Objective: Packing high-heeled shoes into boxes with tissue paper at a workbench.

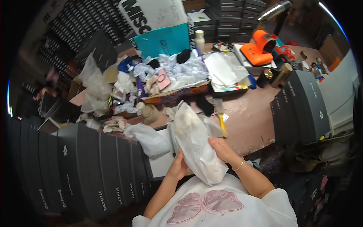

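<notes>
A long white bundle, wrapped in thin translucent paper, is held in front of my chest; what lies inside is only a pale, blurred shape. My right hand grips its right side with the thumb on top. Along its lower left side, my left hand is closed on it, the fingers partly hidden underneath. Just left of it, another crumpled white wrapped bundle lies over an open dark box with a white inside.
Dark grey boxes stand stacked at left and right. Behind lie a carton of crumpled white paper, a yellow-handled brush, a black pad, a beige jar, an orange device and a tray of white sheets.
</notes>
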A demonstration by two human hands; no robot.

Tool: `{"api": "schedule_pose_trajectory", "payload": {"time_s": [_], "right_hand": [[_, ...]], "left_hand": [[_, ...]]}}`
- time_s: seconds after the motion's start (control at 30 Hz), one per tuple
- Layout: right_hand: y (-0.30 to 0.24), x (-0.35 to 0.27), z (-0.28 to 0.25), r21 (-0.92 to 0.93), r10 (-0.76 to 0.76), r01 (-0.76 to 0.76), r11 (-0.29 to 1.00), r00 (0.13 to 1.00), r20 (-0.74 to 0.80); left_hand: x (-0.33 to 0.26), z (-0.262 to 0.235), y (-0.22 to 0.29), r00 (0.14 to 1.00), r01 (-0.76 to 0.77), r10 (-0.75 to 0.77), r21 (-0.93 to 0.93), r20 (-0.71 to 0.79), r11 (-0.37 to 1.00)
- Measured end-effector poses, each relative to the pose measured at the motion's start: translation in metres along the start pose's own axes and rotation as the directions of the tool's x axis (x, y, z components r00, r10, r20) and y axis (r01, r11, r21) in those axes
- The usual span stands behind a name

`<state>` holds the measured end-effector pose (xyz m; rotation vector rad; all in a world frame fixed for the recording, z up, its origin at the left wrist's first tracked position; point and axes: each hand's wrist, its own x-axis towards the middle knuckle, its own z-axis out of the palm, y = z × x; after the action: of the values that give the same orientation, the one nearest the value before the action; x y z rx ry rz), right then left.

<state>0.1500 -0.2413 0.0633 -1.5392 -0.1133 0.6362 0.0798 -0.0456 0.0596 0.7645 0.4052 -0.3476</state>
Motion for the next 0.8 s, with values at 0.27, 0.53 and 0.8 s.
{"api": "schedule_pose_trajectory", "payload": {"time_s": [0.27,0.53,0.8], "right_hand": [[-0.05,0.022,0.031,-0.462,-0.128,0.182,0.868,0.981,0.147],[0.028,-0.005,0.054,0.225,0.26,-0.318,0.921,0.933,0.25],[0.029,-0.008,0.059,0.229,0.163,-0.259,0.938,0.916,0.368]], "left_hand": [[-0.002,-0.083,0.003,0.963,-0.223,0.15,-0.359,-0.222,0.906],[-0.003,-0.072,0.013,0.917,-0.369,0.318,-0.207,-0.24,0.906],[-0.018,-0.057,0.007,0.971,-0.233,0.237,-0.256,-0.013,0.938]]}}
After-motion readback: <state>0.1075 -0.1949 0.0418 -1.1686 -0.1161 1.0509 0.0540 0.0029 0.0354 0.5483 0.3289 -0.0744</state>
